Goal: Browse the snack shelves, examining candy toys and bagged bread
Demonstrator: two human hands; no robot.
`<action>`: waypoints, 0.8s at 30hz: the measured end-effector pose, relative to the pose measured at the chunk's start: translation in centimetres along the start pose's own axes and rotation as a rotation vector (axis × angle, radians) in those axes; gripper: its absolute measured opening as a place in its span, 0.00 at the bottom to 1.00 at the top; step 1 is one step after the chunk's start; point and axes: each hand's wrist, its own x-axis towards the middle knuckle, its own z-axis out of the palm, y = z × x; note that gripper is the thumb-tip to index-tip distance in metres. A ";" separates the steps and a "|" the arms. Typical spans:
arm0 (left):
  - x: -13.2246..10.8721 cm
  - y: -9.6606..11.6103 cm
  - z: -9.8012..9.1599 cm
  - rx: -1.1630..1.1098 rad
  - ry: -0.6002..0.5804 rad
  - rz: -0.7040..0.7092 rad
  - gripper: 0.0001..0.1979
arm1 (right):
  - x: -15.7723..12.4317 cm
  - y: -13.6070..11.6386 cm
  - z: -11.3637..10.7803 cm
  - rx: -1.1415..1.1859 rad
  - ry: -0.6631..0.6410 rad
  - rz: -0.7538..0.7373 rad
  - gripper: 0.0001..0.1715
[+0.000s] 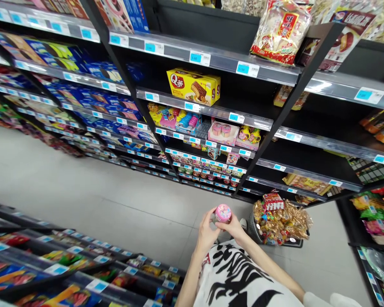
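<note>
Between my two hands is a small round pink tub point(223, 212) with a printed lid, held in front of my body over the aisle floor. My left hand point(208, 225) has its fingers closed around the tub's left side. From the right, my right hand point(234, 226) grips the same tub with thumb and fingers. The lid faces up and looks closed; the print on it is too small to read.
Tall black shelves point(205, 100) with a yellow snack box point(194, 86) and toy-like sweets stand ahead. A basket point(255, 228) heaped with gold-wrapped snacks point(284, 221) sits on the floor point(141, 196) at right. Another shelf point(83, 277) runs along the lower left.
</note>
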 end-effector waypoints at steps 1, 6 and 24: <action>0.0 0.0 -0.1 0.008 0.000 0.004 0.32 | 0.1 0.1 0.0 -0.018 -0.004 0.002 0.41; -0.4 -0.6 -0.2 0.036 0.088 -0.008 0.35 | 0.9 0.5 0.1 -0.127 -0.102 -0.077 0.40; 1.2 -3.0 0.5 -0.003 0.114 0.037 0.28 | 7.7 -10.6 -3.3 -1.050 -0.375 -0.678 0.34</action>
